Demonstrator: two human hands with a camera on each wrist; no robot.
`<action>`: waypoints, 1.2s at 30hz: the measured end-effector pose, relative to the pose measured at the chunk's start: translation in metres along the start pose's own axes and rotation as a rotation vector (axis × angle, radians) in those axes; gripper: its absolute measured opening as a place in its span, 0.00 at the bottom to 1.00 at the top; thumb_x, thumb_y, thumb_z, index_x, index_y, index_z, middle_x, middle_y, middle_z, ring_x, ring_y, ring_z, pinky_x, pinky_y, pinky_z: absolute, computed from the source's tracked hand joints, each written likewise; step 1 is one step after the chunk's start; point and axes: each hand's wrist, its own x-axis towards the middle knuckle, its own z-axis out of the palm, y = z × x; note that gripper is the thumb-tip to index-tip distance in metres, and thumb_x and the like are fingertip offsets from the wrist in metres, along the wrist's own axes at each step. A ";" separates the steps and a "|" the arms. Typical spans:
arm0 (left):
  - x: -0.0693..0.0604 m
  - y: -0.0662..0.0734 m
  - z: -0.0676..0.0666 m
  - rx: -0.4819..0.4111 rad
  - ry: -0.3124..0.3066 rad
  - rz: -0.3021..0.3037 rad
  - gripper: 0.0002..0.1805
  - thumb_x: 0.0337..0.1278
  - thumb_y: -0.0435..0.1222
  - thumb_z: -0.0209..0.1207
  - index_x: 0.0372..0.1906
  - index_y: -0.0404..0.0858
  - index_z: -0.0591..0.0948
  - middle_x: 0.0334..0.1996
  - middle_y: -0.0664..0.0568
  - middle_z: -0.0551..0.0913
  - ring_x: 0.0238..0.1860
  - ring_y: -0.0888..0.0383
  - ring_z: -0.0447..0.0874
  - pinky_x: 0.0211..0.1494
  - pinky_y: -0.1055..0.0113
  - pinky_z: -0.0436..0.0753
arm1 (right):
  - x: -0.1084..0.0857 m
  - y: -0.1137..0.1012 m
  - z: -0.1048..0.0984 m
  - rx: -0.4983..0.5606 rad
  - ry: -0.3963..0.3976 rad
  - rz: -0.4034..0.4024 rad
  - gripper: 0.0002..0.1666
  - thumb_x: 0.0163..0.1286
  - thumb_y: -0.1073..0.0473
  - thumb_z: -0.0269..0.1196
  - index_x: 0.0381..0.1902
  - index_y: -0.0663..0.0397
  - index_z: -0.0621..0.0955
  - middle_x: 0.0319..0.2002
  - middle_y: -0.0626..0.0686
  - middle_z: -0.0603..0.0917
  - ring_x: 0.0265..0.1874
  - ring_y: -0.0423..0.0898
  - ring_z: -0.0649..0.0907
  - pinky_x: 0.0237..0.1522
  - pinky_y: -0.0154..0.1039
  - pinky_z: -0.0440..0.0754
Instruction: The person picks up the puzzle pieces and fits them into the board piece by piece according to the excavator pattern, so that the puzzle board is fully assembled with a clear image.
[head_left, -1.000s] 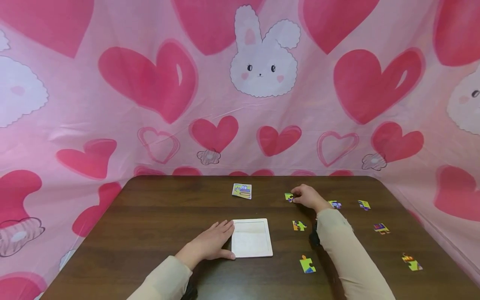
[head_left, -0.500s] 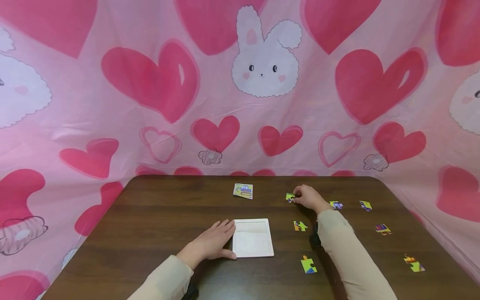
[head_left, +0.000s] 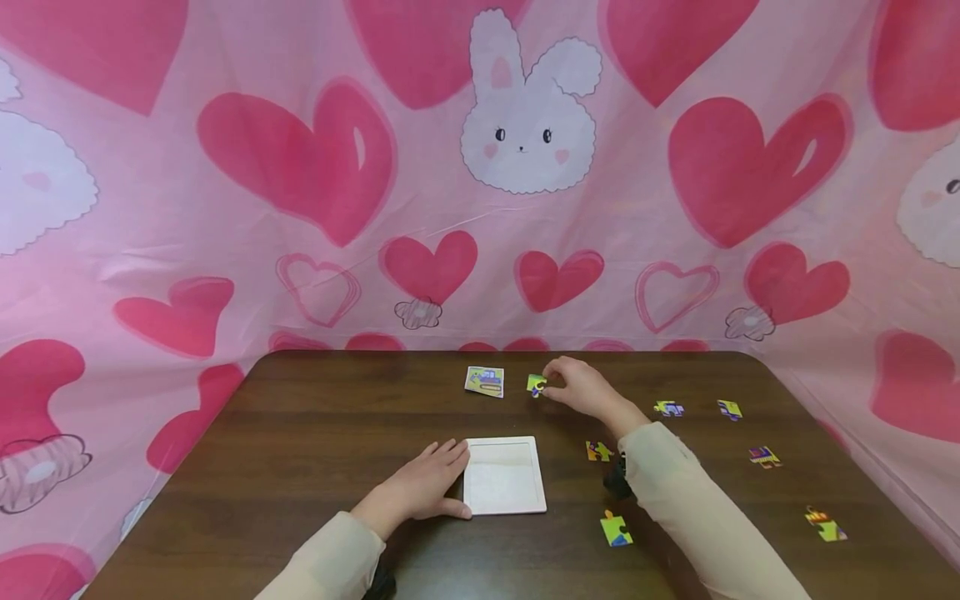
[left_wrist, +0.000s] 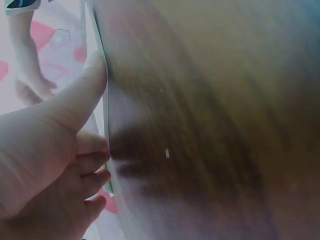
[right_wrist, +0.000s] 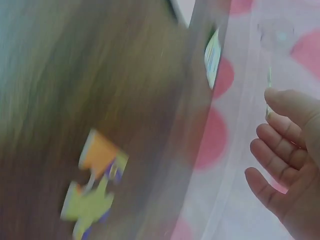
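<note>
We saw the piece [head_left: 535,384] green-faced in the head view, edge-on in the right wrist view, pinched between thumb and forefinger of our right hand [head_left: 579,387], our left hand [head_left: 422,487], fingers extended, touching the board [head_left: 506,480]

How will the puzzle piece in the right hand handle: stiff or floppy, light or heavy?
The puzzle piece is probably stiff: the right wrist view shows it edge-on, thin and nearly straight. It is likely light, since the right hand holds it by one side between thumb and finger. Being flat, it should not roll.
</note>
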 end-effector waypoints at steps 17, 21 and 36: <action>0.000 0.002 -0.002 0.000 -0.014 -0.025 0.46 0.48 0.58 0.59 0.65 0.30 0.64 0.66 0.42 0.60 0.67 0.46 0.54 0.66 0.52 0.54 | -0.013 -0.073 0.045 -0.085 -0.183 -0.244 0.09 0.55 0.58 0.68 0.32 0.53 0.80 0.29 0.44 0.75 0.28 0.40 0.75 0.31 0.36 0.75; -0.001 0.003 -0.002 0.007 -0.007 -0.017 0.46 0.49 0.58 0.59 0.65 0.30 0.64 0.66 0.41 0.61 0.67 0.46 0.55 0.66 0.52 0.55 | -0.014 -0.077 0.052 -0.116 -0.211 -0.275 0.08 0.53 0.61 0.67 0.31 0.54 0.80 0.28 0.45 0.74 0.24 0.39 0.72 0.28 0.34 0.73; 0.001 0.002 0.000 0.012 -0.003 -0.012 0.46 0.49 0.57 0.60 0.65 0.29 0.64 0.66 0.41 0.61 0.67 0.46 0.55 0.66 0.52 0.55 | -0.013 -0.081 0.065 -0.175 -0.212 -0.288 0.08 0.49 0.61 0.68 0.29 0.55 0.82 0.25 0.44 0.73 0.23 0.40 0.73 0.28 0.34 0.75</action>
